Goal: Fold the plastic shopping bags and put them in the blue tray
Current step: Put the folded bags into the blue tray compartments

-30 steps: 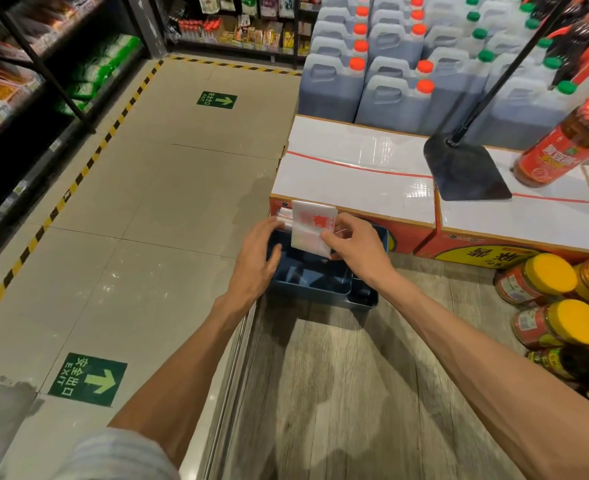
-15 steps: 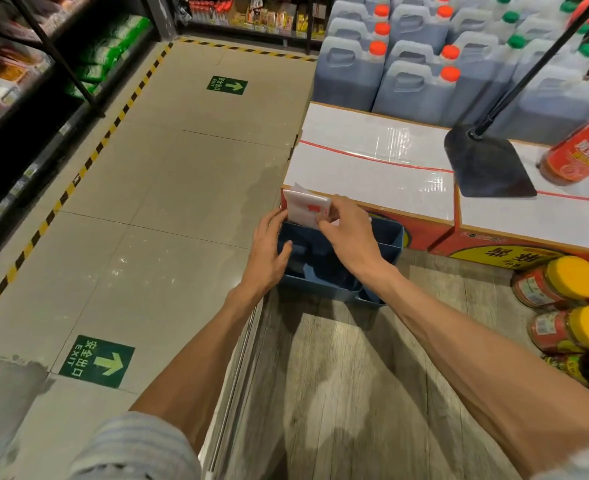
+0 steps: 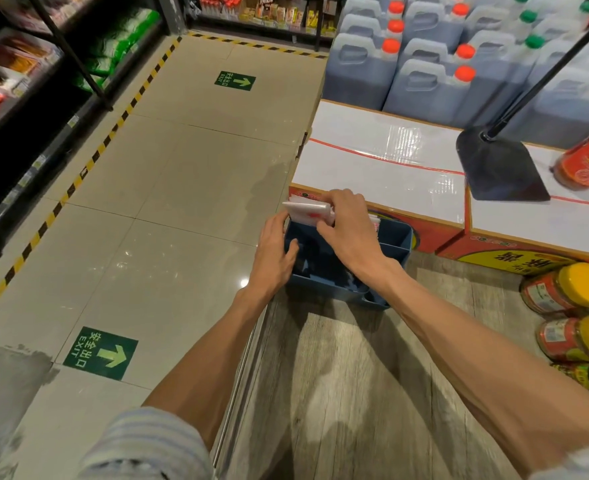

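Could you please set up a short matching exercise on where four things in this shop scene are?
Things:
1. folded bag
2. blue tray
3. yellow-lidded jars
4. left hand

Places:
A. on the wooden counter, against the cartons
B. at the counter's right edge
C. pinched by the right hand at the tray's far end
D. on the tray's left wall

Pairs: 1-C, 2-A, 3-B, 4-D

right hand (image 3: 346,233) covered the near edge of the folded plastic bag (image 3: 307,213), hiding the fingertips behind it. blue tray (image 3: 395,237) floor partly hidden under both hands and the right forearm; contents too dark to tell. left hand (image 3: 274,252) thumb dipped inside the tray wall. red bottle (image 3: 587,164) blurred and cut by the right edge. yellow-lidded jars (image 3: 563,292) cropped at right too.
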